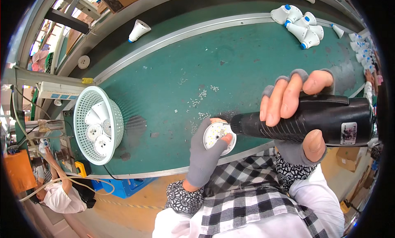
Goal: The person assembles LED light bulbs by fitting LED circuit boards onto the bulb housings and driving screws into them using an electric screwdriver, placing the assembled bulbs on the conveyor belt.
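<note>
A black power screwdriver [329, 119] lies level in my right hand [290, 96], fingers wrapped over its top and thumb beneath. Its narrow end points left, at the rim of a round white LED bulb body [214, 135]. The bulb's disc face shows small yellow chips. My left hand [202, 160], in a grey fingerless glove, grips the bulb body over the bench's near edge, thumb on the face. Whether the tool's tip touches the disc I cannot tell. Small loose screws [200, 95] are scattered on the green bench [164, 73] just beyond.
A pale green basket [117, 123] holding white bulb parts stands at the left. Cone-shaped white bulb housings [296, 30] with blue ends cluster at the far right. One housing [140, 30] lies beyond the metal rail. Another person [63, 197] is at lower left.
</note>
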Available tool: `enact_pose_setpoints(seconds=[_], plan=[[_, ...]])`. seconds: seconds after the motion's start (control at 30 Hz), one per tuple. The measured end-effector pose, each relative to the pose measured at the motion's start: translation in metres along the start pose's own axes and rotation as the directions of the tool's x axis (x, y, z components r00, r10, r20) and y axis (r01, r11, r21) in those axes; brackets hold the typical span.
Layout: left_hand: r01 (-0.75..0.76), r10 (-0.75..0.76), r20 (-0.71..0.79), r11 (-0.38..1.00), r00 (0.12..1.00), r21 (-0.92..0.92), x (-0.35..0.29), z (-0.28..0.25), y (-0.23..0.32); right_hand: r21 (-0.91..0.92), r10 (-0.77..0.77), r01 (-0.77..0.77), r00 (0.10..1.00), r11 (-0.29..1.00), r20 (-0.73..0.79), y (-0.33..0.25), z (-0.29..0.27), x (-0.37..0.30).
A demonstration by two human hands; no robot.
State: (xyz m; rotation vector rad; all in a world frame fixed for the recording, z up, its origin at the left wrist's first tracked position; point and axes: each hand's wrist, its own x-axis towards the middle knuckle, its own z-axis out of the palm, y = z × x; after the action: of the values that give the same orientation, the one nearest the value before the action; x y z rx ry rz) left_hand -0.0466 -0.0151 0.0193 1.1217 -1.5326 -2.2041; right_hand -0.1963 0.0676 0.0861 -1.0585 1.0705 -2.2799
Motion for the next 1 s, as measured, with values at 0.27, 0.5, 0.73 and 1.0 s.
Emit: enact_pose_setpoints(seconds=[0.27, 0.5, 0.73, 1.0], plan=[[-0.001, 0.000, 0.014, 0.997, 1.000, 0.072, -0.006, 0.004, 0.001, 0.006, 0.114, -0.115, 0.990, 0.993, 0.082, -0.009, -0.002, -0.005], [-0.020, 0.013, 0.044, 0.986, 0.999, 0.163, -0.005, 0.007, -0.001, 0.062, 0.124, -0.132, 0.986, 0.989, 0.114, -0.007, -0.012, 0.004], [0.027, 0.045, 0.153, 0.898, 0.987, -0.440, 0.003, -0.016, -0.004, 0.271, 0.003, 0.141, 0.882, 0.952, -0.471, -0.020, -0.050, 0.015], [0.066, 0.017, 0.180, 0.893, 0.984, -0.445, -0.002, -0.017, 0.000, 0.351, 0.319, -0.129, 0.764, 0.927, -0.561, 0.012, -0.085, -0.031]])
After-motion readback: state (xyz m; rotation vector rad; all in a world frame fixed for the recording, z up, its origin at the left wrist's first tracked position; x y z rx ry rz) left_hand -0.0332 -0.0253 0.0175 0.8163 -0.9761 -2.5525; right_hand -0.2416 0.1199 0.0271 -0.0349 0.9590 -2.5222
